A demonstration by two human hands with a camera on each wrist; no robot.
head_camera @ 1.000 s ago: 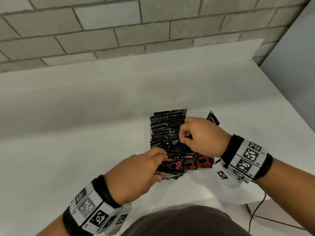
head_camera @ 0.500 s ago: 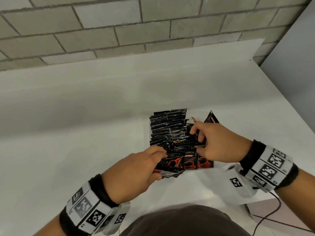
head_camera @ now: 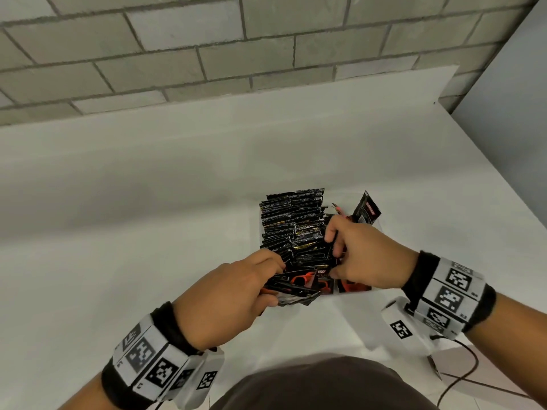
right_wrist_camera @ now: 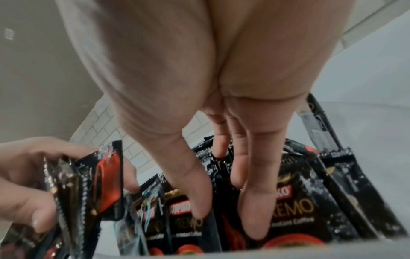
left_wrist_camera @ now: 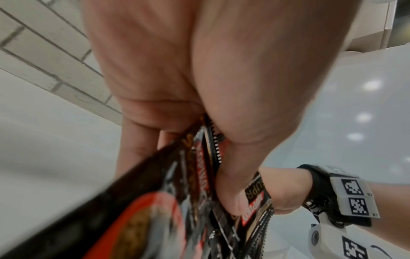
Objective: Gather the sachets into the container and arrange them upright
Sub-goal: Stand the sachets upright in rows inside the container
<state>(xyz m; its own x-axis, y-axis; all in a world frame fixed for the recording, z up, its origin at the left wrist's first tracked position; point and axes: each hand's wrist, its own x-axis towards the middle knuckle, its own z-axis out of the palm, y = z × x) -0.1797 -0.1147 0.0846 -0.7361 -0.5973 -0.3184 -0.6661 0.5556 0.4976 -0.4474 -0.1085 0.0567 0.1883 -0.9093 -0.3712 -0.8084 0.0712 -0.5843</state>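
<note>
Head view: left hand [head_camera: 228, 297] is pinching a loose bundle of sachets [head_camera: 291, 290]; right hand [head_camera: 367, 255] is spreading straight fingers [right_wrist_camera: 257, 210] among upright sachets in the container [right_wrist_camera: 221, 255]; judged step: opening a gap; next, slotting the bundle in beside those fingers.

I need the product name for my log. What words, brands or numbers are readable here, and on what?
"KOPIKO", partly covered: red label on a front sachet in the container.
"REMO", start hidden: gold print on the sachet behind the right hand.
"Instant Coffee": below it, blurred.
"SUPR": sachet by the left hand.
Wristband markers: patterns only.
</note>
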